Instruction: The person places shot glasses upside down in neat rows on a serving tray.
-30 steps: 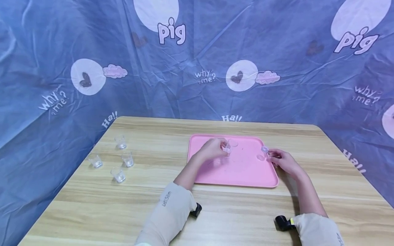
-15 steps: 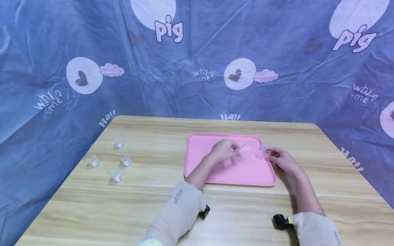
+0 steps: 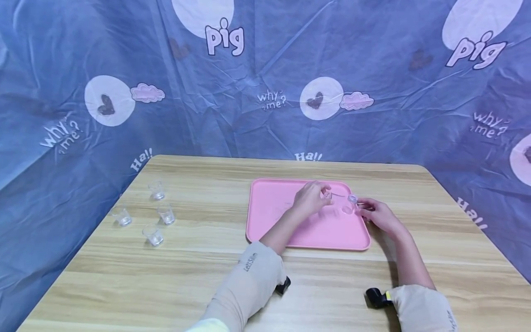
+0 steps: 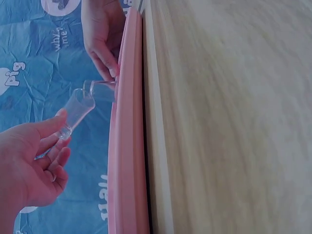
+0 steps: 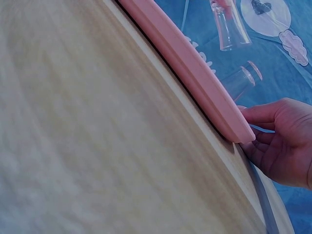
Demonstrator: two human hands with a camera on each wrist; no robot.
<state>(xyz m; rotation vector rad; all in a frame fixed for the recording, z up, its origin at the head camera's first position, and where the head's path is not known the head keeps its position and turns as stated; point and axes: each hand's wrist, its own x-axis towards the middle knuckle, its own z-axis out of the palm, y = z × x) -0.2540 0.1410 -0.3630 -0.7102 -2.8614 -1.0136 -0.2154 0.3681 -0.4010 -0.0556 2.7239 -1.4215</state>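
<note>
blue cloth (image 3: 249,133) printed with white circles, pink clouds and words such as "pig" and "why me?" hangs behind and beside our wood-grain table (image 3: 157,286). right of the table's middle we see a pink tray (image 3: 323,235) with a low wall all round. our left hand (image 3: 310,199) is over the tray, grasping a raised glass (image 4: 78,109), clear and small; the left wrist view shows the thumb and fingers pinching it near its base. we see that glass clear of the tray's floor, tipped well over, with its mouth turned towards the second glass (image 4: 101,91). this one, also clear, sits on the tray close to the right-hand edge; which way up it is we cannot tell. the two look apart in the right wrist view, though they overlap in the left one. our right hand (image 3: 381,216) is at the tray's right edge, just beside the second glass; whether it grips the wall or only rests there we cannot tell. well apart, on the left of the table, four other glasses (image 3: 167,216) stand upright in a loose group. we wear pale sleeves (image 3: 257,276), with a black device (image 3: 375,299) showing by each cuff.
</note>
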